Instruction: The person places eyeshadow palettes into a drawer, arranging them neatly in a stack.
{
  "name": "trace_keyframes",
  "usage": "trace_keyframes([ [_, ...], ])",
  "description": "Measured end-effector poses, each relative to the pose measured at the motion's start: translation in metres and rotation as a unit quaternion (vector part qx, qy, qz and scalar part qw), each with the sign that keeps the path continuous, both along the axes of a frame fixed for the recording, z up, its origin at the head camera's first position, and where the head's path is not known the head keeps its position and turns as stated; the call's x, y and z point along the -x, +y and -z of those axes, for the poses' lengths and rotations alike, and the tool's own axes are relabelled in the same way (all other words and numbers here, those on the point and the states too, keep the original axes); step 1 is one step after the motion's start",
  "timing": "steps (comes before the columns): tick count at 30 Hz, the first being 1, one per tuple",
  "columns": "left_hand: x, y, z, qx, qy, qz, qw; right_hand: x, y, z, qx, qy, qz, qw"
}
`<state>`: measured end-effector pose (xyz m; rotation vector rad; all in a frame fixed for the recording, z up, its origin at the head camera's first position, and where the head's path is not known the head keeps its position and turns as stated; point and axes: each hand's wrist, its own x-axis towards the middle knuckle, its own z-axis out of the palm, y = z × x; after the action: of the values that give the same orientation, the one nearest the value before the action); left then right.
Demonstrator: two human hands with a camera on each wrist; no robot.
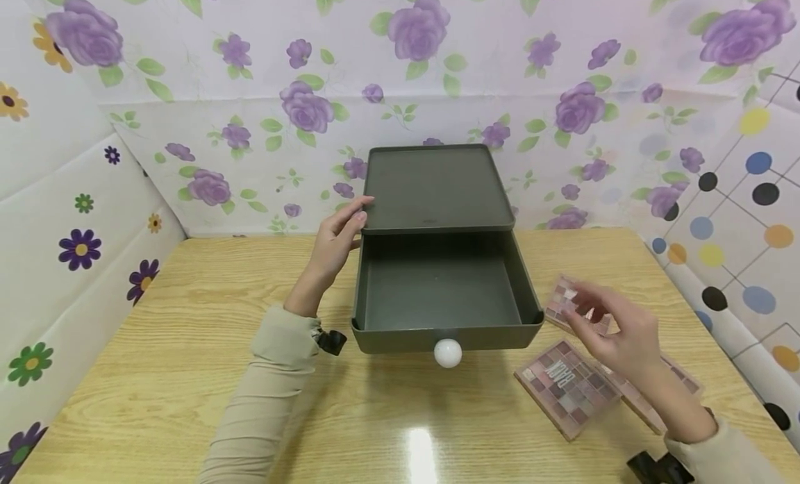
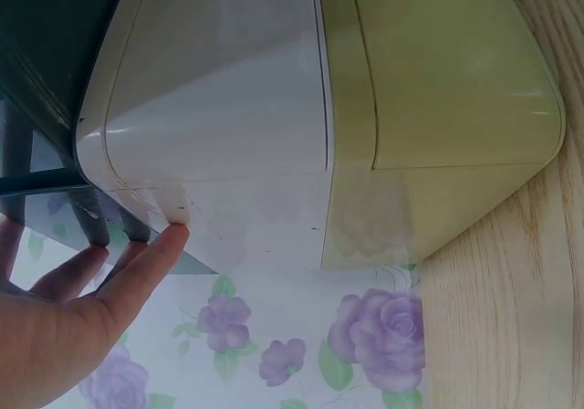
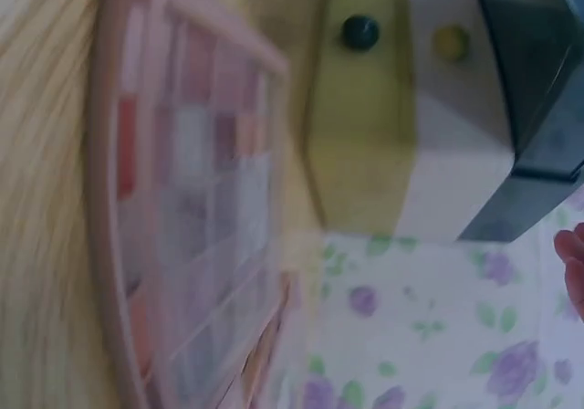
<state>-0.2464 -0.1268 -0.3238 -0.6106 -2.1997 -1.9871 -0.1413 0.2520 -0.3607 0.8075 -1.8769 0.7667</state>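
A stacked drawer unit has a dark grey top drawer (image 1: 437, 282), pulled out with nothing inside it, a white drawer (image 2: 219, 80) below and a yellow drawer (image 2: 447, 71) at the bottom. My left hand (image 1: 334, 244) rests its fingertips against the unit's left side, fingers extended. To the right, my right hand (image 1: 619, 328) hovers with thumb and fingers apart and nothing between them. Behind its fingertips lies a pink makeup palette (image 1: 556, 300). Another makeup palette (image 1: 569, 387) lies nearer the front, and a further makeup palette (image 1: 681, 376) is partly hidden under my right forearm.
The unit's flat grey lid (image 1: 437, 189) has a raised rim. A round white knob (image 1: 448, 353) sticks out from the drawer front. Wood-grain table (image 1: 206, 373) surrounds the unit, with a flowered cloth (image 1: 250, 157) behind and a dotted cloth (image 1: 750, 262) on the right.
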Motion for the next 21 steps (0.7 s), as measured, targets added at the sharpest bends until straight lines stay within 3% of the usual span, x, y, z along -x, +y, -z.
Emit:
trace_keyframes([
  [7,-0.001,0.001,-0.001,0.003,-0.002,-0.004,1.0000,0.016,0.027,0.020,-0.052,-0.070,0.085,0.993],
  [13,0.001,0.001,0.000,0.001,-0.002,-0.007,1.0000,0.028,0.048,0.033,-0.081,-0.198,0.151,0.965],
  [21,0.002,0.001,0.002,-0.001,0.000,-0.006,1.0000,0.037,0.071,0.049,-0.104,-0.304,0.141,0.937],
])
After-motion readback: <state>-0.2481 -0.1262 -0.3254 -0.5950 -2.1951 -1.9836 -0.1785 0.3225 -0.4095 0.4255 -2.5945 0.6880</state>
